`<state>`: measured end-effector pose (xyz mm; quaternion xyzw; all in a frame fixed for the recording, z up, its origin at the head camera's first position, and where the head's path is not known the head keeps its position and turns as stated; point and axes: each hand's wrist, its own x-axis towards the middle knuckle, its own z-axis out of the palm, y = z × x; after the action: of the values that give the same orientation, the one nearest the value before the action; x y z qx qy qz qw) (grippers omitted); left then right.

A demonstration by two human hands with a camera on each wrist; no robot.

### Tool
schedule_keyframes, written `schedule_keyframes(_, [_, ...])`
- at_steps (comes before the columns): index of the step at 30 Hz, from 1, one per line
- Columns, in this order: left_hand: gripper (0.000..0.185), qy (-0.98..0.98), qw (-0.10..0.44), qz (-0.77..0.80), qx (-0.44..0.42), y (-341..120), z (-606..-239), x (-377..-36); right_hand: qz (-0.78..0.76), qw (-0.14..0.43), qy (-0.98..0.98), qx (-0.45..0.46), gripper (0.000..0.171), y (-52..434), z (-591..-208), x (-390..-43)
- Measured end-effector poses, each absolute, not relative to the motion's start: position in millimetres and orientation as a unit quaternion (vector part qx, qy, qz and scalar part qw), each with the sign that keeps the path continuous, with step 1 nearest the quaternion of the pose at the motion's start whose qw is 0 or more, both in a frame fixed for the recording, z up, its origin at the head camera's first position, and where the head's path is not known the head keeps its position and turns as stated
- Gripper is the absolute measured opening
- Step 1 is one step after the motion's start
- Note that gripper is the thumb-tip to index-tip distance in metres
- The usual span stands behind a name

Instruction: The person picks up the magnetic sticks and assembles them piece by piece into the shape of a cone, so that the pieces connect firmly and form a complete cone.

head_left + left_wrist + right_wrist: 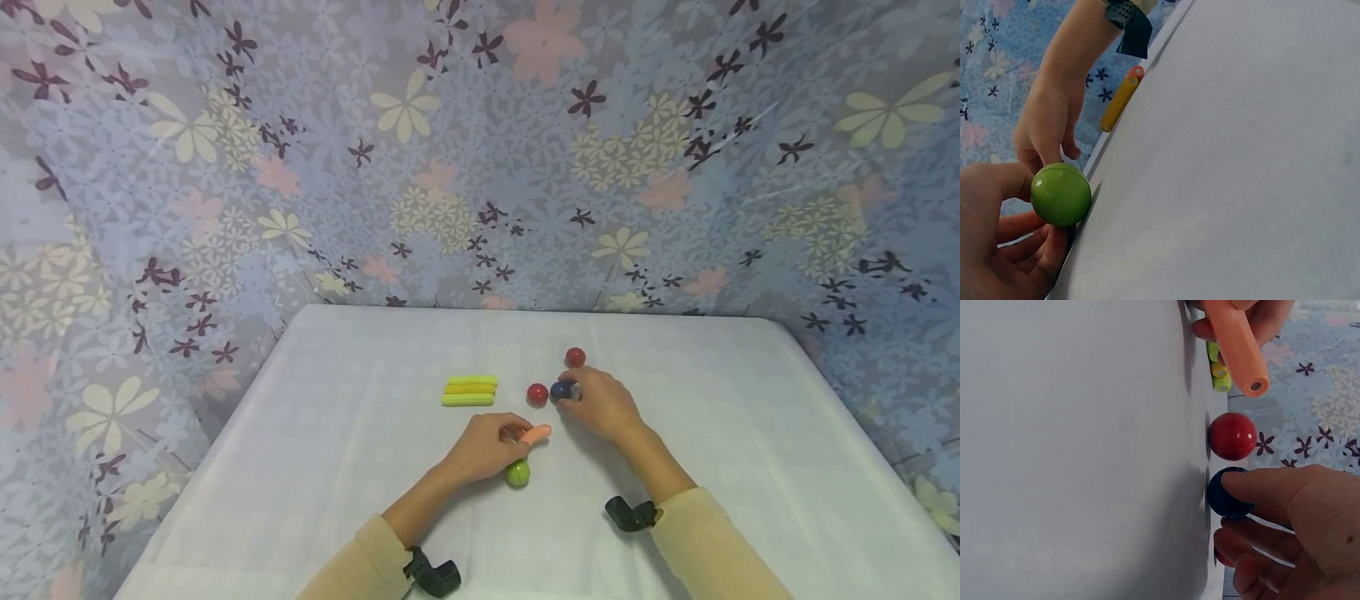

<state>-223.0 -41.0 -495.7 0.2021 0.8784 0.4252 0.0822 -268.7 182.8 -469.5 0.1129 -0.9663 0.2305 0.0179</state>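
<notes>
Right hand (603, 406) is pinching the dark blue ball (561, 390) at its fingertips; left hand (487, 447) is gripping the orange stick (536, 435), pointing rightward toward it.

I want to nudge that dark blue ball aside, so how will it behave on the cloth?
The dark blue ball is round and glossy, so it would probably roll freely and may slip under the right hand. It could bump the nearby red ball.
</notes>
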Motion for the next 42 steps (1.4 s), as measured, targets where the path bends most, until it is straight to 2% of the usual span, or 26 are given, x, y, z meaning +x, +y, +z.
schedule_keyframes(14, [0.022, 0.88, 0.086, 0.428, 0.188, -40, -499, -224, 0.257, 0.001, -0.962, 0.094, 0.038, 191, -469, -250])
schedule_keyframes(29, [0.024, 0.875, 0.078, 0.438, 0.191, -40, -497, -223, 0.275, -0.004, -0.951, 0.138, 0.034, 186, -458, -218])
schedule_keyframes(42, [0.024, 0.863, 0.096, 0.461, 0.182, -41, -497, -223, 0.292, -0.004, -0.942, 0.164, 0.034, 184, -461, -213])
